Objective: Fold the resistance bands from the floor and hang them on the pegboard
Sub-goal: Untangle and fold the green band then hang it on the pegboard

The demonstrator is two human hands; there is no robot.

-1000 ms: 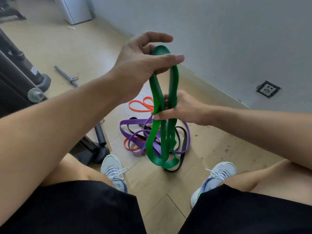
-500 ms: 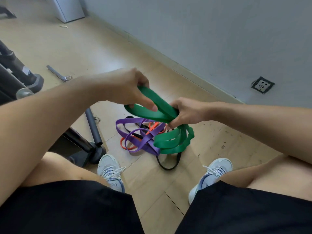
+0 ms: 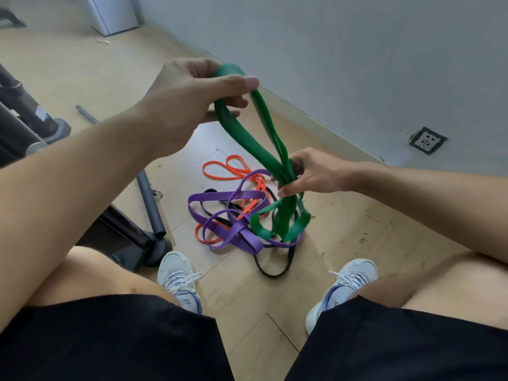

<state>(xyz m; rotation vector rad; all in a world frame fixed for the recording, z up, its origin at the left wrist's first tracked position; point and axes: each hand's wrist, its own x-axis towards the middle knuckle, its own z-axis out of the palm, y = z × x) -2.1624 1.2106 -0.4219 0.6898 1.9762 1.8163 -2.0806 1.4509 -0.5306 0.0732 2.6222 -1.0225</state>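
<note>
A wide green resistance band point(image 3: 248, 138) runs between both hands above the floor. My left hand point(image 3: 192, 97) is raised and pinches the band's upper loop. Lower and to the right, my right hand point(image 3: 310, 171) squeezes the gathered green strands together, and several green loops point(image 3: 283, 224) dangle below it. On the wooden floor underneath lies a tangle of a purple band point(image 3: 233, 229), an orange band point(image 3: 228, 169) and a thin black band point(image 3: 275, 270). No pegboard is in view.
Black gym equipment with a base and a grey bar point(image 3: 149, 204) stands at the left. A grey wall with a socket point(image 3: 427, 140) runs along the right. My two white shoes point(image 3: 178, 279) flank the floor pile. A white cabinet point(image 3: 112, 12) stands at the top.
My left hand has lifted from beside my right hand, pulling the green band's upper loop up and away. My right hand stays low, keeping the gathered strands bunched.
</note>
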